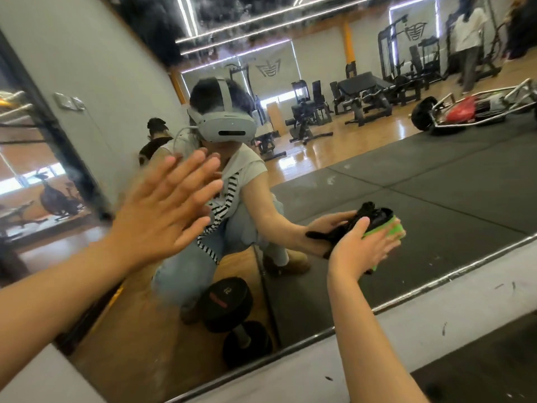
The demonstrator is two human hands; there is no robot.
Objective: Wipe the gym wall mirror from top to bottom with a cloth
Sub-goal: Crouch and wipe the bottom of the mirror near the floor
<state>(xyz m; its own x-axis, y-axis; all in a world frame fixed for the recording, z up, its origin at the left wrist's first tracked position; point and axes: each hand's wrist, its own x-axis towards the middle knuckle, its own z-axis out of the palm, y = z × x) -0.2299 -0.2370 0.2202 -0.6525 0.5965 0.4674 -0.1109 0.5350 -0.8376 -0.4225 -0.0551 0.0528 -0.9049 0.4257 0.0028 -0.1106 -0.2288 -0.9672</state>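
Low on mirror [436, 184], cloth [389, 229] pinned under straight fingers [380, 248] of right hand [359, 253]; left hand [165, 210] flat on mirror, fingers slightly apart

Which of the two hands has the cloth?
The right hand, low near the mirror's bottom edge, presses the green-and-black cloth to the glass. The left hand, higher up, is bare with fingers spread.

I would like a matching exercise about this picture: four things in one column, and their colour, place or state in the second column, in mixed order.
Column one:
1 left hand
2 right hand
3 cloth
4 dumbbell

Column two:
a green and black
b reflected low in the mirror
c spread flat, holding nothing
d presses flat on the cloth

Pairs: 1-c; 2-d; 3-a; 4-b
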